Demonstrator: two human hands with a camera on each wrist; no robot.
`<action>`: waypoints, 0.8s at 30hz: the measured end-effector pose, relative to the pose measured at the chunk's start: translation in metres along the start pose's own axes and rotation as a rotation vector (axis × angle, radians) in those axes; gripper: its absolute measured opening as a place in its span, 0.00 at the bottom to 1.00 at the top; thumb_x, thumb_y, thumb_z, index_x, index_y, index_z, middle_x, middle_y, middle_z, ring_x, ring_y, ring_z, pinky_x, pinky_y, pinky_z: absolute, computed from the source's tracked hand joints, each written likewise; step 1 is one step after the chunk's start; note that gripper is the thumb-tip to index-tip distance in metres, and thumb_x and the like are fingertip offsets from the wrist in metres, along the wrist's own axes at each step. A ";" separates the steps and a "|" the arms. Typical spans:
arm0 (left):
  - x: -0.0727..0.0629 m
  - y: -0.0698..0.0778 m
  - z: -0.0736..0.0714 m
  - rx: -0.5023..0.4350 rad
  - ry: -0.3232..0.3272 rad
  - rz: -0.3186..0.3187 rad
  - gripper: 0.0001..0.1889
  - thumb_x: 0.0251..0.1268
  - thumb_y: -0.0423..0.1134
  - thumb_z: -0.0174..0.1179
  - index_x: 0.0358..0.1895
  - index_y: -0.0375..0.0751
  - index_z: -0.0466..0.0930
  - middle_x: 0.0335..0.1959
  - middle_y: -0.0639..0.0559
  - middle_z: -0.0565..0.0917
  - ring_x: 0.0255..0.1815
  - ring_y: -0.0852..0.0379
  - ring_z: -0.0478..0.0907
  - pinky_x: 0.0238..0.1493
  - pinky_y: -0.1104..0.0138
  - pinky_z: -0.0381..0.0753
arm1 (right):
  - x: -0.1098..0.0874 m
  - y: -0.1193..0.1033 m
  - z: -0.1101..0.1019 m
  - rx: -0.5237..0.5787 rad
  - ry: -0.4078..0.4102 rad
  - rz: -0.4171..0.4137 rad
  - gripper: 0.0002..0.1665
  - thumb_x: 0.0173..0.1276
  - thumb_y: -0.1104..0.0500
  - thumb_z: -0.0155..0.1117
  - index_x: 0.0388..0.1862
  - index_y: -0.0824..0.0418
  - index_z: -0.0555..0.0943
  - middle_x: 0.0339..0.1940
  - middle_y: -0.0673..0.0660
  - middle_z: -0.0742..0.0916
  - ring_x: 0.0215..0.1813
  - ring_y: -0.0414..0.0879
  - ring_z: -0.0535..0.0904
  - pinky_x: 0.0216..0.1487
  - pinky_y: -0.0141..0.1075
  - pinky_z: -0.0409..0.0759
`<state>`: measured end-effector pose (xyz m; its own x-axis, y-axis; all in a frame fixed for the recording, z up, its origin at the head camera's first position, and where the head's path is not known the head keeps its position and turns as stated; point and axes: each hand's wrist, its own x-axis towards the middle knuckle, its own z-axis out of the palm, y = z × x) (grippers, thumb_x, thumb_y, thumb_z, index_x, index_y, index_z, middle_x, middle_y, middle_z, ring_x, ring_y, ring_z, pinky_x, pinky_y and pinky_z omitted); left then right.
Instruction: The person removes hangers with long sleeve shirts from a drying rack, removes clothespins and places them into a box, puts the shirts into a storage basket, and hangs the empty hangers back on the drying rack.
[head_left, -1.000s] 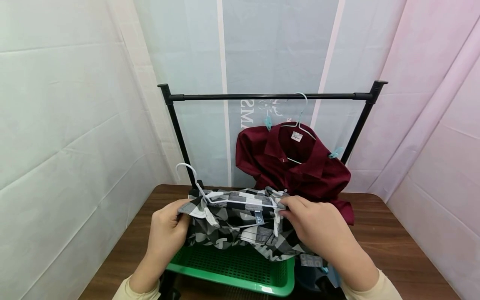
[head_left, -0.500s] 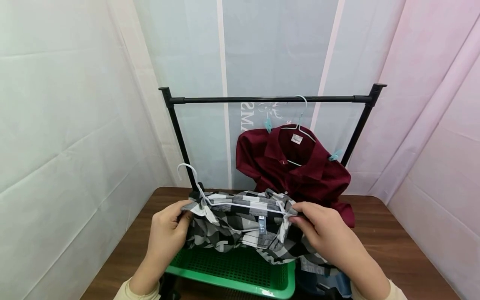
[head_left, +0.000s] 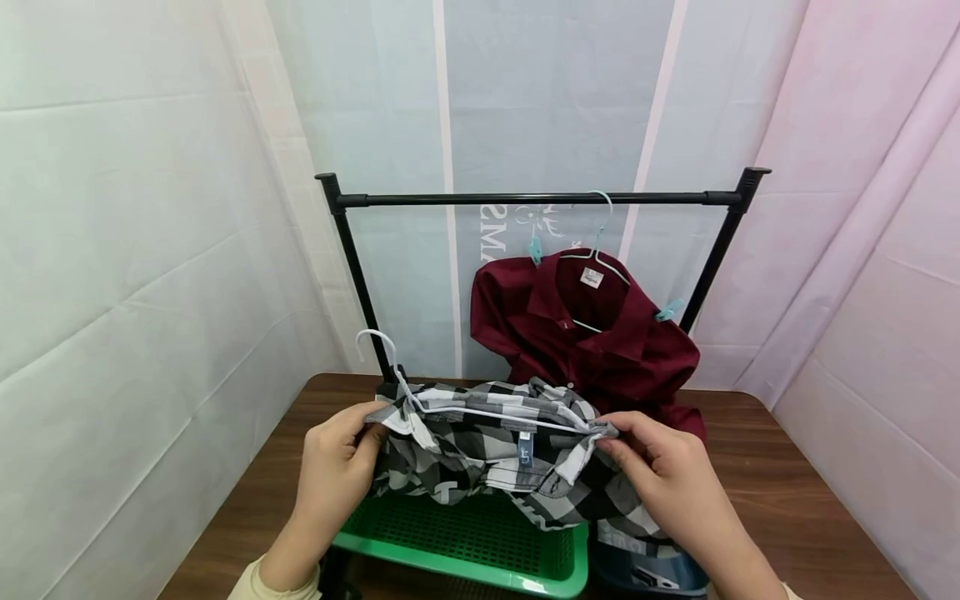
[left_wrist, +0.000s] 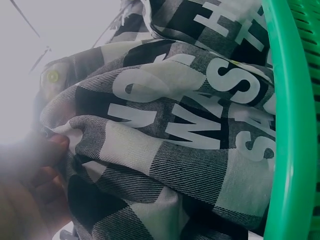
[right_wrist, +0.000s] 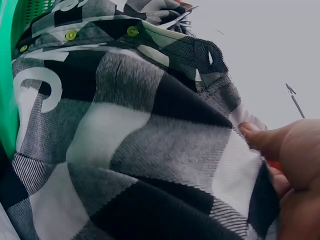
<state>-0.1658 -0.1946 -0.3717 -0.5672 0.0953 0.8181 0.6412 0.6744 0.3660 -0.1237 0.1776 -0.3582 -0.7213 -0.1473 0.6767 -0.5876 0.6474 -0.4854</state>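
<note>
Left hand [head_left: 337, 454] and right hand [head_left: 673, 475] pinch a rumpled checked shirt [head_left: 468, 446] — slim, hooked hanger [head_left: 405, 387] across it.

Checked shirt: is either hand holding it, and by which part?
Yes: the left hand and right hand pinch the checked shirt by opposite sides of its neck opening.

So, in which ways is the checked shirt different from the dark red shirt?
The checked shirt is patterned in black, grey and white; the dark red shirt is plain.
The left hand and right hand hold the checked shirt bunched; the dark red shirt hangs on the black rack.
The checked shirt's white hanger is off the rack; the dark red shirt's pale hanger is hooked over it.
Both show a label.
</note>
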 end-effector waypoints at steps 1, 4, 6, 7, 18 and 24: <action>0.000 0.000 0.000 -0.003 -0.002 0.002 0.16 0.56 0.19 0.70 0.44 0.40 0.89 0.42 0.52 0.91 0.40 0.56 0.88 0.42 0.78 0.81 | -0.001 0.000 0.000 -0.012 -0.015 0.014 0.23 0.60 0.67 0.76 0.47 0.42 0.84 0.28 0.38 0.82 0.23 0.31 0.68 0.25 0.24 0.68; 0.000 0.001 0.001 -0.006 -0.006 0.004 0.16 0.56 0.19 0.69 0.44 0.41 0.89 0.42 0.52 0.90 0.39 0.56 0.88 0.40 0.78 0.81 | -0.003 -0.001 0.001 -0.059 -0.064 0.047 0.20 0.64 0.64 0.74 0.49 0.42 0.82 0.26 0.37 0.79 0.24 0.30 0.67 0.24 0.27 0.68; -0.001 0.001 0.001 -0.001 -0.007 0.001 0.16 0.56 0.19 0.69 0.45 0.41 0.89 0.42 0.52 0.90 0.38 0.57 0.88 0.39 0.78 0.81 | -0.004 -0.001 0.001 -0.081 -0.093 0.059 0.19 0.66 0.62 0.73 0.49 0.42 0.81 0.25 0.37 0.77 0.23 0.30 0.65 0.24 0.28 0.67; -0.001 0.000 0.001 -0.001 -0.008 -0.002 0.16 0.57 0.19 0.69 0.45 0.41 0.89 0.42 0.52 0.90 0.38 0.58 0.88 0.38 0.78 0.80 | -0.004 -0.001 0.001 -0.080 -0.098 0.062 0.18 0.66 0.62 0.73 0.49 0.43 0.81 0.25 0.37 0.78 0.23 0.30 0.65 0.24 0.28 0.68; -0.002 -0.002 0.000 -0.024 0.033 -0.049 0.17 0.56 0.18 0.69 0.44 0.41 0.89 0.41 0.52 0.90 0.38 0.62 0.86 0.39 0.80 0.78 | 0.000 0.006 0.003 0.370 -0.135 0.268 0.09 0.70 0.66 0.69 0.48 0.59 0.83 0.40 0.50 0.90 0.40 0.35 0.84 0.40 0.31 0.84; 0.000 -0.002 0.002 -0.047 0.046 -0.076 0.15 0.58 0.19 0.68 0.44 0.40 0.90 0.41 0.50 0.90 0.39 0.62 0.86 0.41 0.81 0.78 | 0.002 0.015 0.010 0.629 -0.115 0.376 0.06 0.74 0.67 0.64 0.48 0.67 0.81 0.38 0.47 0.88 0.39 0.35 0.82 0.39 0.30 0.82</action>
<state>-0.1677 -0.1946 -0.3729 -0.5913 0.0110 0.8064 0.6216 0.6433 0.4470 -0.1378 0.1797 -0.3698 -0.9289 -0.0995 0.3568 -0.3674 0.1242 -0.9217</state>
